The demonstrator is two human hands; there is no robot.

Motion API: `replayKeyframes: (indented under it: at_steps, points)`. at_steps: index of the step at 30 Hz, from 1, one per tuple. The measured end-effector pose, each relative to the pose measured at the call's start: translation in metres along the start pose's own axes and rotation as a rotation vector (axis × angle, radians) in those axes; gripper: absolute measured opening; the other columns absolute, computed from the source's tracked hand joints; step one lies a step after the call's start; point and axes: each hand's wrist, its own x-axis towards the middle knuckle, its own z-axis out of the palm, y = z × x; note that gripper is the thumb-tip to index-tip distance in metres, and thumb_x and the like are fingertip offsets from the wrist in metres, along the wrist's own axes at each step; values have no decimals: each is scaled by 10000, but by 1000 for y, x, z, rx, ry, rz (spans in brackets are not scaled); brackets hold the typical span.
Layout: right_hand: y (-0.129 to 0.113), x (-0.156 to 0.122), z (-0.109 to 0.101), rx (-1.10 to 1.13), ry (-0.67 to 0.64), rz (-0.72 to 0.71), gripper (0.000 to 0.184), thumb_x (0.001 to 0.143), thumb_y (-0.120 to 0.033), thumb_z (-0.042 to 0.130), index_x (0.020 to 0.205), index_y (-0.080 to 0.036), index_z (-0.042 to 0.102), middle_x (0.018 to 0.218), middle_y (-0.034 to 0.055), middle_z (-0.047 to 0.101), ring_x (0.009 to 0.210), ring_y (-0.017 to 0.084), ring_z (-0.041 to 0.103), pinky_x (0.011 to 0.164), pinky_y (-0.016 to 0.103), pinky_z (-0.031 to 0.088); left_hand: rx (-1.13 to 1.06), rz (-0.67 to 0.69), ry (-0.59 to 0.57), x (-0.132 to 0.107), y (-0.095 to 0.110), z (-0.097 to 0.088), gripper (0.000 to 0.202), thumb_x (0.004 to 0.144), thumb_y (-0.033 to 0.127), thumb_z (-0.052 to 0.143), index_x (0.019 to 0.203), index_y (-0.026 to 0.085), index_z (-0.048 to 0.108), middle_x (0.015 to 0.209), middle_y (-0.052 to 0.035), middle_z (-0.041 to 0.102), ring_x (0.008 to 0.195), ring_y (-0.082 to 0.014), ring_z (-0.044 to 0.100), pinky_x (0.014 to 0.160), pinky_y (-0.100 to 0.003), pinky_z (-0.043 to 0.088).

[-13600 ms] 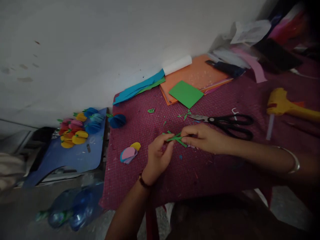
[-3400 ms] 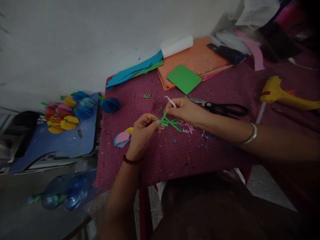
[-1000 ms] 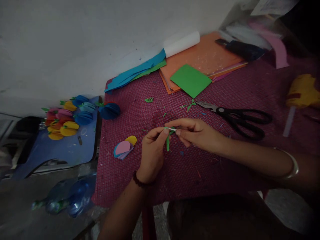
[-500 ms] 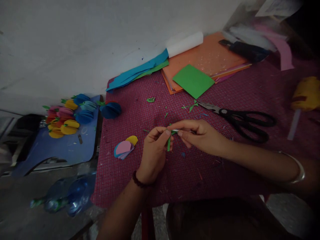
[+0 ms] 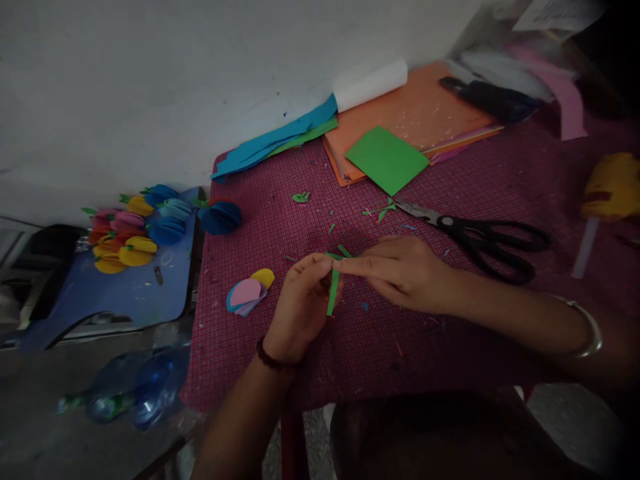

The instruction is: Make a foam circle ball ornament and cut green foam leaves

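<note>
My left hand [image 5: 303, 300] pinches narrow green paper strips [image 5: 333, 293] between thumb and fingers. One strip hangs down below the thumb; short green ends stick out above. From the right, the stretched index finger of my right hand [image 5: 405, 270] touches the strips at the left thumb's tip. Its other fingers are folded, and whatever they hold, if anything, is hidden. Black-handled scissors [image 5: 480, 237] lie partly open beyond the right hand. Left of my left hand is a small stack of paper circles [image 5: 246, 295] in pink, blue and yellow.
A green paper square [image 5: 387, 160] lies over orange sheets [image 5: 415, 113]. Blue strips [image 5: 280, 133] and a white roll [image 5: 373, 85] lie along the wall. A yellow glue gun [image 5: 610, 187] is at right. Several paper fruits [image 5: 137, 250] sit on a blue board [image 5: 140, 290]; bottles [image 5: 150, 390] lie below.
The white piece seen between my right fingertips no longer shows. My right index finger has straightened onto the green strips, and my left hand has shifted slightly left.
</note>
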Motion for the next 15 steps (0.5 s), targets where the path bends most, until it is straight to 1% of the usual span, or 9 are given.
replayKeyframes:
  at_steps: [4,7,9,11,12,15]
  points:
    - [1,-1,-1,-79,-42,-35,402,918,-132,397,1255,-248,584,679,-11,610,605,121,497,622,276,365,39,-46,-33,-1,1,-3,178,729,294,684,653,159,594,482,34,492,413,-56,405,388,-179,295]
    - [3,-2,-1,-118,-34,-67,406,916,-117,388,1264,-211,575,666,-11,603,613,124,506,615,275,353,61,-79,-21,1,4,-4,152,715,275,696,663,156,618,489,31,509,416,-55,412,389,-171,309]
    - [5,-2,-2,-134,-28,-83,404,921,-118,385,1272,-197,567,661,-13,605,611,122,510,617,274,352,49,-100,-7,3,5,-4,191,720,323,694,647,158,630,488,24,515,426,-62,434,393,-174,331]
    - [4,-1,-3,-145,-40,-92,401,929,-124,379,1277,-200,563,668,-16,617,613,122,518,620,275,356,31,-125,1,4,6,-4,278,732,404,682,606,162,629,466,17,510,421,-74,450,392,-187,350]
    - [3,-1,-4,-148,-50,-98,394,932,-124,378,1268,-199,571,679,-13,628,618,124,525,622,278,359,33,-139,5,5,6,-4,292,733,409,685,588,164,623,455,17,506,415,-75,450,391,-190,352]
    - [-4,1,-7,-144,-102,-112,364,939,-123,383,1204,-196,622,741,2,672,651,141,562,630,300,370,64,-190,12,2,5,-3,290,727,330,721,530,166,587,413,27,480,379,-61,419,379,-189,334]
